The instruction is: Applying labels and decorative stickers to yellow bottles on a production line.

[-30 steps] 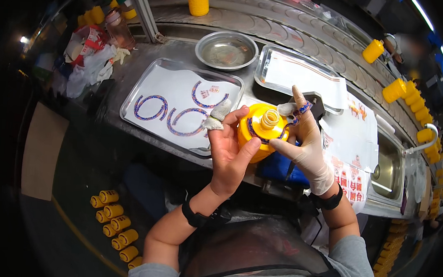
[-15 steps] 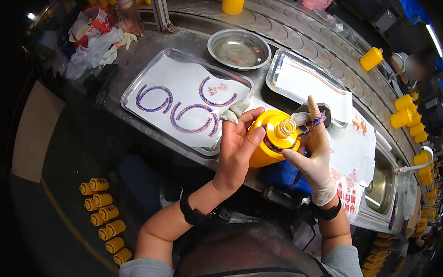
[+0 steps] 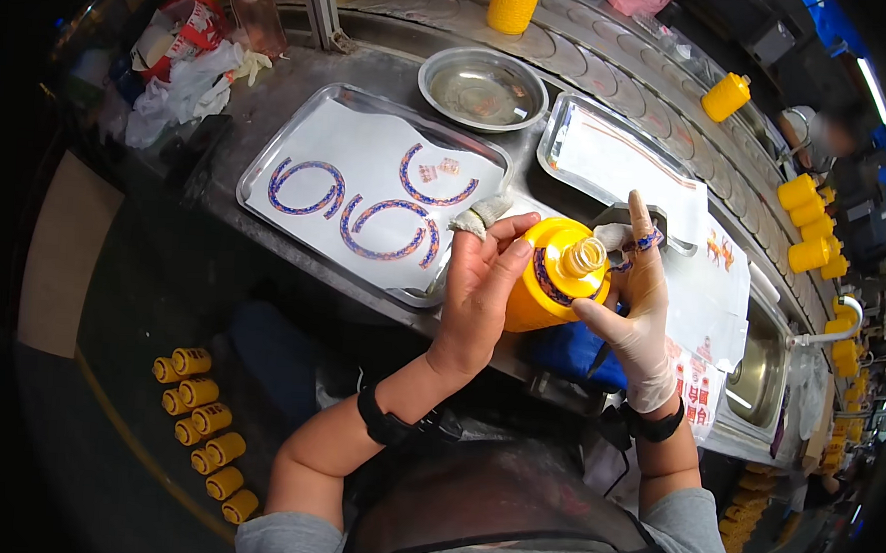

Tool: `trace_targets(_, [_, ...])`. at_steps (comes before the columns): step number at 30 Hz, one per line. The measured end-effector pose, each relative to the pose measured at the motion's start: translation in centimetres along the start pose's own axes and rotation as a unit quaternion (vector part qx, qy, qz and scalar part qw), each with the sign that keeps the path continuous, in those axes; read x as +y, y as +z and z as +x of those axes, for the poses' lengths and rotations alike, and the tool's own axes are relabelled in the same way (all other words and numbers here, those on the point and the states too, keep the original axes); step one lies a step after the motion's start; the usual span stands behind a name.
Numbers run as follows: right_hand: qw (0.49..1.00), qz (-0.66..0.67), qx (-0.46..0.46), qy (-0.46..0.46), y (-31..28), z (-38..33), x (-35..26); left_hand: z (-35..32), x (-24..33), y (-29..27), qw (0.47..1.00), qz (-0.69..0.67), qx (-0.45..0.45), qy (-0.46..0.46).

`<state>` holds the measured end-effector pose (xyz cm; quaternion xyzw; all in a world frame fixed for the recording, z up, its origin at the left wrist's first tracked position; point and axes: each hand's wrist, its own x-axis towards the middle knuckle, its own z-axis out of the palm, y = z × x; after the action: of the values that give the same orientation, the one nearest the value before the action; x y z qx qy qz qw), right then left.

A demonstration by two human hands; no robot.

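Between my hands is a yellow bottle (image 3: 533,309) with a clear threaded neck, tilted slightly toward me. My left hand (image 3: 474,303), bare except for cloth wrapped on one fingertip, grips its left side with the thumb on the shoulder. A dark blue and orange patterned strip (image 3: 551,282) curves around that shoulder. My right hand (image 3: 638,332), in a pale thin glove, holds the bottle's right side, thumb near the neck's base. Its index finger points up, with a patterned scrap (image 3: 649,240) stuck on it. The bottle's far side is hidden.
Left of the bottle, a metal tray (image 3: 253,178) carries white paper with curved patterned strips (image 3: 307,187). Behind are a round metal bowl (image 3: 425,87) and a second tray (image 3: 547,147). A sink (image 3: 759,368) lies right. Yellow bottles stand on the conveyor (image 3: 614,80) and floor.
The bottle has turned slightly in my hands, and more of the strip shows along its shoulder. On the conveyor, the nearer yellow bottle has slid right; another has shifted left.
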<state>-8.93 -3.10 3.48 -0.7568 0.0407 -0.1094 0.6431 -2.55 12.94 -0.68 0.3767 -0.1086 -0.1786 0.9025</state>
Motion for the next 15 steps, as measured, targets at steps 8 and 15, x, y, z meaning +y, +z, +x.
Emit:
trace_targets(8, [0.999,0.035,-0.005,-0.010,0.43,0.39,0.27,0.35,-0.31,-0.02,1.000,0.012,0.010,-0.012])
trace_targets(15, [1.000,0.012,-0.004,-0.021,0.07,0.29,0.70,0.38,-0.19,0.02,1.000,0.023,0.002,-0.001])
